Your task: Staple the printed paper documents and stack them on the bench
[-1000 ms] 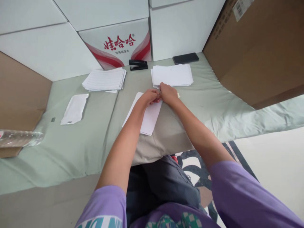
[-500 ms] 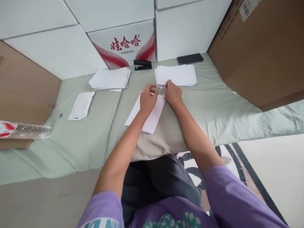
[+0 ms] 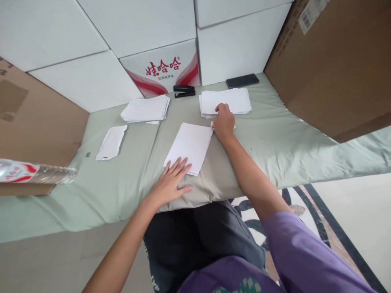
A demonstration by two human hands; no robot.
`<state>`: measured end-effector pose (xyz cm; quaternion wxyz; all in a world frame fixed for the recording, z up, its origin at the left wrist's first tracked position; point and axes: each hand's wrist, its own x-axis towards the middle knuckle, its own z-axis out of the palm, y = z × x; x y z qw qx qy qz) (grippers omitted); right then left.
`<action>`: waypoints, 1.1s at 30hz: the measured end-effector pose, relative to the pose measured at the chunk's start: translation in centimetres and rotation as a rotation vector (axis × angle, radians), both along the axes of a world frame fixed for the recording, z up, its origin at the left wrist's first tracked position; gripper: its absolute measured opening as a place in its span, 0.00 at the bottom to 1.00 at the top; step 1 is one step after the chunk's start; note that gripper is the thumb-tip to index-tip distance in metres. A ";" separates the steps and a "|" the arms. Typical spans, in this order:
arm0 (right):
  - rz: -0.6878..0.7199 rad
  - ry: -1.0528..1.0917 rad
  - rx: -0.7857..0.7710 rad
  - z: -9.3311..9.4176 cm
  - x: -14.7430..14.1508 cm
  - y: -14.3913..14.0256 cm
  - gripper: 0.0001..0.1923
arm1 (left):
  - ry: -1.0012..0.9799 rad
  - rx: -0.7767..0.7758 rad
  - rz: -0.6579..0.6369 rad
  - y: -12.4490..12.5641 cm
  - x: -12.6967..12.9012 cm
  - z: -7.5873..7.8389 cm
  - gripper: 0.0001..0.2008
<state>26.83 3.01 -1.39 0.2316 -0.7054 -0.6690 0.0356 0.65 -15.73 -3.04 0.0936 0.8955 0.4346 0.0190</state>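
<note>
A small stack of white paper (image 3: 192,141) lies slightly turned on the cloth in front of me. My left hand (image 3: 174,179) rests flat on its near left edge, fingers spread. At the stack's far right corner, my right hand (image 3: 224,121) is closed around a small cream-coloured object (image 3: 212,124). Only its ends poke out on either side of the hand, so its kind is hidden. Just beyond the right hand sits another pile of white paper (image 3: 226,101). To the left is a pile of lined sheets (image 3: 146,108).
A black stapler (image 3: 184,91) and a dark phone (image 3: 242,81) lie at the back before white cartons (image 3: 165,67). Brown cardboard boxes (image 3: 332,73) flank both sides. On the left are a white pouch (image 3: 111,142) and a plastic bottle (image 3: 36,172). The cloth-covered surface (image 3: 269,158) ends near me.
My left hand has moved from the stack's far edge back to its near left edge and spread flat. The right hand stays at the corner. The view has shifted slightly.
</note>
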 end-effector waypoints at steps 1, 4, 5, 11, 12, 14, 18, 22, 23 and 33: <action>0.003 0.004 0.022 -0.2 0.0 0.1 0.19 | -0.011 0.028 0.023 -0.2 0.0 -0.1 0.39; 0.004 0.080 0.132 -0.9 0.1 0.5 0.18 | -0.044 0.162 0.090 0.5 0.2 -0.4 0.36; -0.001 0.124 0.182 -1.1 0.2 0.7 0.17 | -0.054 0.212 0.085 1.2 0.2 -0.5 0.34; -0.007 0.334 0.430 -1.3 0.6 0.3 0.14 | -0.081 0.363 -0.225 4.7 -0.4 -0.8 0.12; -0.001 0.352 0.450 -1.1 0.7 0.1 0.13 | -0.085 0.380 -0.243 4.8 -0.7 -0.7 0.13; 0.026 0.379 0.479 -0.7 0.7 -0.2 0.12 | -0.103 0.413 -0.221 4.7 -1.4 -0.5 0.16; 0.145 0.435 0.509 0.0 0.1 -1.1 0.11 | -0.201 0.555 0.069 4.3 -3.8 -0.2 0.19; 0.377 0.590 0.350 0.9 -1.7 -2.7 0.10 | -0.375 0.747 0.398 5.0 -5.2 0.7 0.17; 0.448 0.675 0.224 1.1 -2.3 -3.1 0.11 | -0.407 0.781 0.421 5.4 -5.1 0.9 0.17; 0.313 1.417 -0.406 0.1 -4.2 -3.0 0.13 | -0.393 0.647 -0.083 11.7 1.9 0.8 0.15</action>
